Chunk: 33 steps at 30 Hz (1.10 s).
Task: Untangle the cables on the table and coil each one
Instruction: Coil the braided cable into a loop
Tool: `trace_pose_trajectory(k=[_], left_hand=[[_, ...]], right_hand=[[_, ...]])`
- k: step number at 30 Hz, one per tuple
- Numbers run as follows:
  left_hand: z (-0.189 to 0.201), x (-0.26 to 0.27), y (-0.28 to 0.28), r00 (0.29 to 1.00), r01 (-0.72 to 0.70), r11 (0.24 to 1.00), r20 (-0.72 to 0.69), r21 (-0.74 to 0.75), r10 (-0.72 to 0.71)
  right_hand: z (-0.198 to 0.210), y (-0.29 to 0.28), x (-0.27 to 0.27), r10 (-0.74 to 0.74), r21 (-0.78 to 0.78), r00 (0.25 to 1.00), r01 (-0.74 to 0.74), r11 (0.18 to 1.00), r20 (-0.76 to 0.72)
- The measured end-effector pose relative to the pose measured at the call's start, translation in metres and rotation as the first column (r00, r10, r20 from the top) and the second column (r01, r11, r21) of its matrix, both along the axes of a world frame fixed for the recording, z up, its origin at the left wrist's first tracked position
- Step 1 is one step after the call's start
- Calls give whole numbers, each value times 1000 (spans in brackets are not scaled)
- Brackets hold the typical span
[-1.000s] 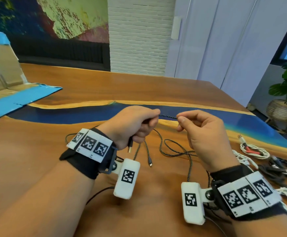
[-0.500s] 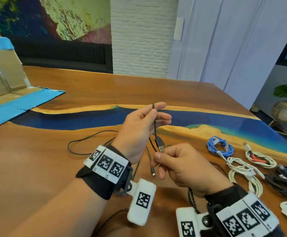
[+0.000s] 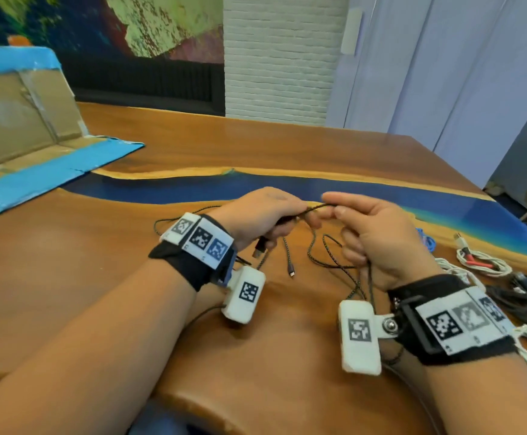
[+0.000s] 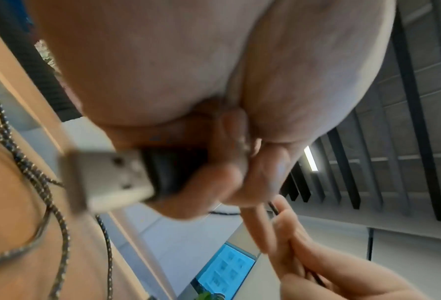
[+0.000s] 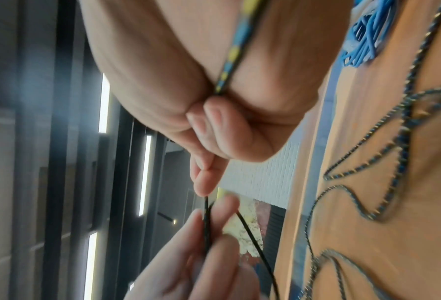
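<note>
A black braided cable (image 3: 334,262) with a USB plug runs between both hands above the wooden table (image 3: 256,146). My left hand (image 3: 265,218) is curled round the cable near its USB-A plug (image 3: 258,248), whose metal end (image 4: 109,178) sticks out below the fist. My right hand (image 3: 372,227) pinches the same cable (image 5: 229,60) a short way along, and the cable runs on through its palm. The hands nearly touch. A small connector end (image 3: 291,273) dangles between them. Slack loops (image 5: 383,182) lie on the table.
Coiled cables lie at the right: a blue one (image 3: 427,241), white ones (image 3: 481,262) with a red tie, black ones (image 3: 525,293). A flattened cardboard box with blue tape (image 3: 20,120) sits at the far left. The table's near edge (image 3: 224,412) is close below my arms.
The left hand came down from holding the cable upright. The right hand rose from the plug to pinch the cable beside the left hand's fingertips.
</note>
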<state>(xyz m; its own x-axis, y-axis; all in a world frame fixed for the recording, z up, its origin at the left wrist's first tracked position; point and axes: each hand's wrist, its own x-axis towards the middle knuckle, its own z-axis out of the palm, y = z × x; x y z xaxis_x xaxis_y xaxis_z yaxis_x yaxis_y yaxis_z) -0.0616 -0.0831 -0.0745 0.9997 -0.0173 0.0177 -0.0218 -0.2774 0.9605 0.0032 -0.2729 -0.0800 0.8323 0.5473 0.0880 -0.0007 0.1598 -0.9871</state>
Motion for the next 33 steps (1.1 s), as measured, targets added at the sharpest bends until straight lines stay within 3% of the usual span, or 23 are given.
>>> trace_pose_trajectory(k=[2, 4, 8, 11, 13, 14, 17, 20, 23, 25, 27, 29, 31, 33], left_hand=[[2, -6, -2, 997, 28, 994, -74, -106, -36], [0, -9, -1, 994, 63, 953, -69, -295, -87], [0, -4, -2, 995, 100, 686, 62, -720, -79], [5, 5, -12, 992, 50, 560, 104, -827, 66], [5, 15, -12, 970, -25, 568, 117, -822, 212], [5, 21, -10, 955, -71, 608, 123, -791, 271], [4, 26, 0, 927, -192, 830, 183, -524, 329], [-3, 15, 5, 963, -177, 967, 172, -183, 209], [-8, 2, 7, 999, 36, 999, 15, -25, -35], [-7, -3, 5, 992, 113, 993, -57, 17, -112], [-4, -7, 3, 984, 149, 986, -83, -71, -155], [-2, -11, 2, 979, 167, 945, -66, -280, -193], [-2, -13, 2, 973, 195, 841, -9, -505, -230], [-2, -11, 1, 974, 204, 681, 77, -704, -212]], right_hand=[[4, -10, 7, -89, 85, 996, 92, 992, -29], [1, -16, 12, -144, 76, 989, 146, 986, -33], [-15, -8, 9, -72, -169, 996, 82, 982, 59], [-25, 6, -3, 107, -353, 985, -52, 934, 136], [-30, 14, -17, 232, -378, 970, -188, 906, 74], [-33, 18, -23, 276, -373, 961, -245, 895, 32], [-31, 21, -32, 295, -352, 955, -274, 895, 7], [-21, 14, -21, 182, -283, 975, -142, 949, 123], [-13, 5, -12, 40, -139, 990, -21, 990, 132], [-13, 3, -10, -37, -84, 985, 51, 995, 168], [-15, 4, -9, -101, -53, 973, 115, 992, 207], [-16, 4, -9, -137, -6, 977, 140, 990, 166], [-17, 2, -8, -130, 43, 990, 128, 991, 62], [-20, 2, -10, -98, 17, 995, 98, 995, -16]])
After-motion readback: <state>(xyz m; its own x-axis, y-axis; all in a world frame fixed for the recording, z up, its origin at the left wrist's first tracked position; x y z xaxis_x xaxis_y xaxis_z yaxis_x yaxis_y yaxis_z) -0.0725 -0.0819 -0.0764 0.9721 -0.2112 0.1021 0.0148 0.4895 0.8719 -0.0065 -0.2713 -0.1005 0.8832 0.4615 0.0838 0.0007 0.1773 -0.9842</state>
